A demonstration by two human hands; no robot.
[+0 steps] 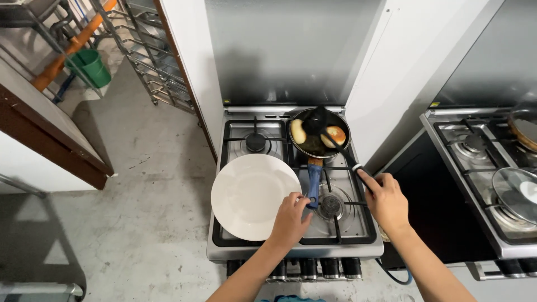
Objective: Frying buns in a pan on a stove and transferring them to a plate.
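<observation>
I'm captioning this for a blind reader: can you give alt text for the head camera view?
Seen from above, the right hand holds a black spatula over browned pieces in a small frying pan on a gas stove. The left hand grips the pan's blue handle beside a white plate.

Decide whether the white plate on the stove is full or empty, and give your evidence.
Empty. The white plate shows a bare surface; both pieces of food lie in the frying pan, beside the spatula.
</observation>
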